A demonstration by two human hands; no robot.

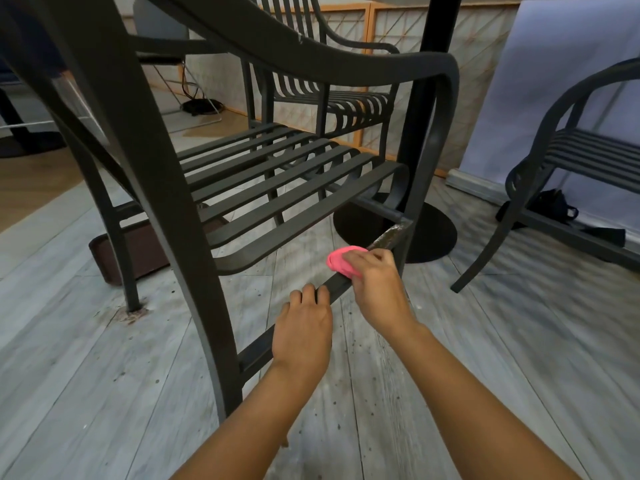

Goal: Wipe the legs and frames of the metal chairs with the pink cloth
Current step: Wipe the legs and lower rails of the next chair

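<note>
A dark grey metal chair (pixel 277 181) with a slatted seat fills the middle of the head view, seen from low down. Its low side bar (pixel 256 351) runs between the near leg and the far leg just above the floor. My left hand (pixel 304 334) grips that bar from above, fingers curled over it. A little further along the same bar, my right hand (pixel 374 282) presses a bunched pink cloth (pixel 341 259) against it. Beyond the cloth the bar looks wet and shiny.
A second metal chair (pixel 329 98) stands behind, and a third (pixel 571 157) at the right. A black table post with a round base (pixel 433 233) rises beside the chair. A brown tray (pixel 138 254) lies on the grey plank floor, and a black bag (pixel 554 206) at right.
</note>
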